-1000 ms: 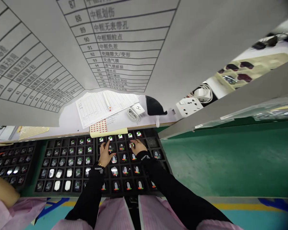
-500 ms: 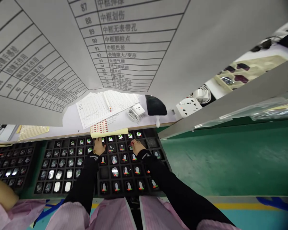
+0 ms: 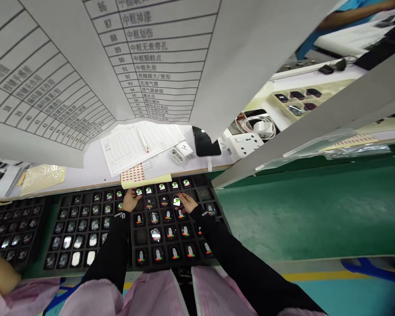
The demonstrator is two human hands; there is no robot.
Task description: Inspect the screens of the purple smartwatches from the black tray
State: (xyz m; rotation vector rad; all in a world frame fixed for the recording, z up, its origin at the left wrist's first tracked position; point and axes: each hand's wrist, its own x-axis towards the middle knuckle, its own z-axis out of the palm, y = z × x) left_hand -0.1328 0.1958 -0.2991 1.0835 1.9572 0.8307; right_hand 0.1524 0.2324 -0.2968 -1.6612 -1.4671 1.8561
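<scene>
Over the black tray (image 3: 217,215), my right hand (image 3: 186,202) pinches the lit watch (image 3: 177,201) at its ten o'clock, nearer than my left hand (image 3: 131,200), whose grip I cannot tell.

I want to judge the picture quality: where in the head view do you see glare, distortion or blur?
Head view: strong wide-angle bending, the hanging white paper chart curves overhead; glare whitens some glossy devices in the black compartment tray; the small lit screen by the right hand is overexposed; the left hand is small, its detail soft.
</scene>
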